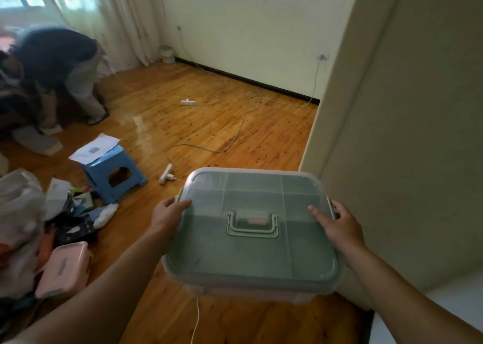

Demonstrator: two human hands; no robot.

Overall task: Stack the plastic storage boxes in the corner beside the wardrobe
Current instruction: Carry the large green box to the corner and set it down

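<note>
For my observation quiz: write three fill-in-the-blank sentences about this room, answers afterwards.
The left hand and right hand hold a storage box with a ___ lid.
The stool under the papers is ___.
The smaller box on the floor is ___.
Missing words: green; blue; pink.

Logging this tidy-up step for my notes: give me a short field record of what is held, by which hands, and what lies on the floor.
held: green-lidded storage box, lid on, off the floor
left hand: grips the box's left edge, thumb on lid
right hand: grips its right edge, thumb on lid
wardrobe: right of the box
floor: pink box, blue stool, power strip, white cable
stacked: not yet
</note>
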